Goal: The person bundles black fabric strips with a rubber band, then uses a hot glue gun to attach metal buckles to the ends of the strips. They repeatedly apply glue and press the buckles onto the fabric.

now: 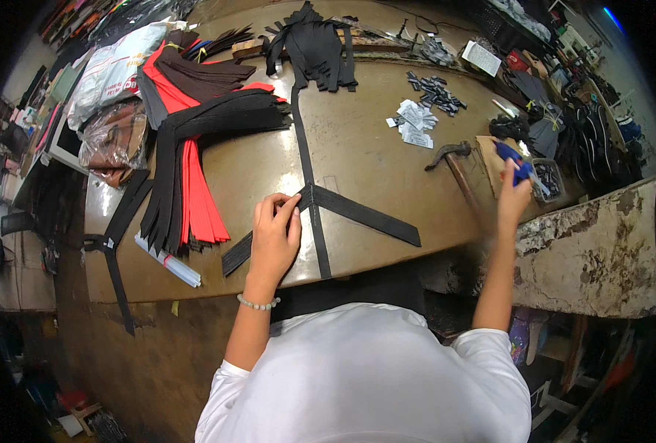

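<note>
My left hand [275, 232] is at the middle of the table, its fingertips together at the bend of a black strap [365, 214]. This strap is folded into a wide upside-down V, and a long narrow black strip [303, 140] runs beneath the bend toward the table's near edge. Off to the right, my right hand [515, 198] is closed around a blue glue gun [518, 164], above a piece of tan cardboard [488, 156]. Just left of that hand lies a hammer [461, 170] with a wooden handle.
Bundles of black [217, 118] and red straps [199, 196] lie at left, near translucent glue sticks [169, 260]. Farther back are a black strap pile [313, 48], white labels [415, 122] and small black pieces [439, 94]. A clear tub [547, 181] stands beyond my right hand.
</note>
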### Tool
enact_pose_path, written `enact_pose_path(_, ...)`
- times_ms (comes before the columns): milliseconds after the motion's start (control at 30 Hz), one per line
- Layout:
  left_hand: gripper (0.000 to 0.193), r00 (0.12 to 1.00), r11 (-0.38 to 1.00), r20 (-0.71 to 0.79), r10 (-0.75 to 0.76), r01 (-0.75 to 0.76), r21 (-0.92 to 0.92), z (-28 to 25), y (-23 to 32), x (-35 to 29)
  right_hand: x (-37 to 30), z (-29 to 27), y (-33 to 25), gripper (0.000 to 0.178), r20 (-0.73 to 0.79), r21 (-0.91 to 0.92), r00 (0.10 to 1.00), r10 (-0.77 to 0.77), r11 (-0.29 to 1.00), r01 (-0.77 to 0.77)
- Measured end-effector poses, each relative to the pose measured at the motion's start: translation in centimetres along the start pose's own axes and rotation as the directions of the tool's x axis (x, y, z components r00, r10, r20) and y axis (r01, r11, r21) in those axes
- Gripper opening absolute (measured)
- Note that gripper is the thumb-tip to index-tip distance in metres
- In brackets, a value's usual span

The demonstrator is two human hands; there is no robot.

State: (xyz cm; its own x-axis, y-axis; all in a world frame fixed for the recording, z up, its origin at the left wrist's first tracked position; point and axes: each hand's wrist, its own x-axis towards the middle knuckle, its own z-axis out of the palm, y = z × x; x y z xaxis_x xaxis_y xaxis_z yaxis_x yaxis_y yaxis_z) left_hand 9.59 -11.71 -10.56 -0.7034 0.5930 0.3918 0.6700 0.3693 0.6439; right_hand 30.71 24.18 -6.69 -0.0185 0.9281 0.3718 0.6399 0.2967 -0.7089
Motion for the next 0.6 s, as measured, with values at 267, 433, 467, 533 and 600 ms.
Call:
enact_pose_path(267, 0.023, 1.000, 1.000, 0.002, 0.014, -0.014, 0.023, 0.1, 0.1, 0.3, 0.4, -3.1, -0.8, 0.039, 0.308, -0.444, 0.939, -0.152, 0.850, 0.283)
enact_pose_path(433, 0.023, 1.000, 1.000, 0.003, 0.022, -0.022, 0.016, 0.0, 0.2, 0.3, 5.7, 12.7, -5.8, 0.021, 0.390, 0.194, 0.683, -0.618, 0.780, 0.595)
enact_pose_path(467, 0.023, 1.000, 1.000, -0.001, 0.021, -0.021, 0.017, 0.0, 0.2, 0.3, 6.9, 15.2, -5.7, 0.023, 0.431, 0.162, 0.678, -0.596, 0.790, 0.592)
enact_pose_path(533, 0.023, 1.000, 1.000, -0.002, 0.012, -0.012, 0.014, 0.0, 0.2, 0.3, 8.7, 18.4, -5.0, 0.026, 0.544, 0.157, 0.643, -0.539, 0.818, 0.554)
enact_pose_path(600, 0.023, 1.000, 1.000, 0.007, -0.006, 0.006, 0.009, -0.1, 0.2, 0.2, 9.3, 20.0, -4.6, 0.028, 0.615, 0.065, 0.632, -0.471, 0.829, 0.555)
